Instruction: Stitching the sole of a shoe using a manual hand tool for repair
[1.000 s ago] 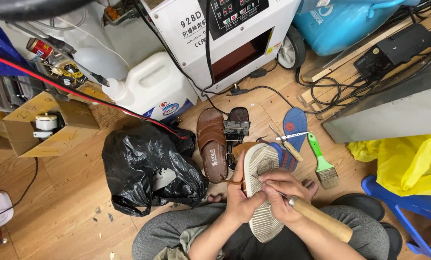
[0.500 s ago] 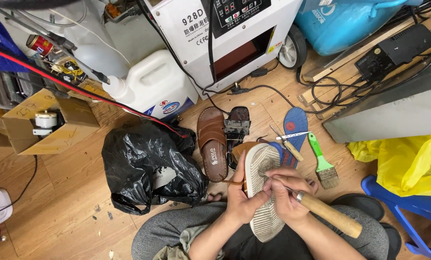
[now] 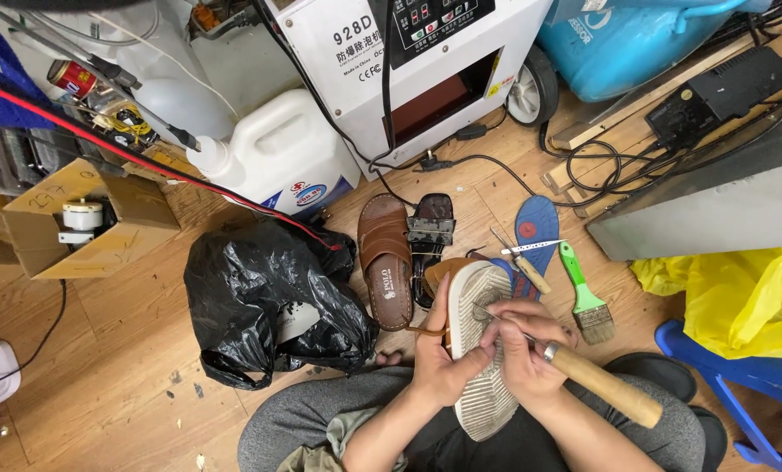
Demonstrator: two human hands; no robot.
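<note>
Left hand [image 3: 435,363] grips one sandal [image 3: 481,350] by its edge, thumb laid along the pale ribbed sole, which faces up. The sandal rests over the person's lap, toe end pointing toward the machines. Right hand [image 3: 522,350] is closed around one wooden-handled tool [image 3: 596,385]; its thin metal shaft meets the sole near the toe end, where the fingertips of this hand also rest on the sole.

Item count on the wooden floor [image 3: 111,350]:
- One brown sandal [image 3: 385,258], strap side up, just beside the held sandal.
- One dark sandal [image 3: 430,236], touching the brown one on its far side.
- One blue insole [image 3: 535,227], with a round red mark, near the toe of the held sandal.
- One green-handled brush [image 3: 583,293], beside the insole.
- One small knife with a wooden grip [image 3: 522,262], lying across the insole edge.
- One black plastic bag [image 3: 264,301], crumpled, to the left of the sandals.

Packages and labels:
- One white jug [image 3: 277,153], rectangular, with a blue-and-red label low on its face, behind the bag.
- One open cardboard box [image 3: 85,223], at far left, holding a small white device.
- One white machine housing [image 3: 408,61] with a dark control panel and a small yellow sticker beside its opening.
- One blue tank [image 3: 636,44] to the right of the housing.
- One yellow plastic bag [image 3: 740,297] at the right edge.
</note>
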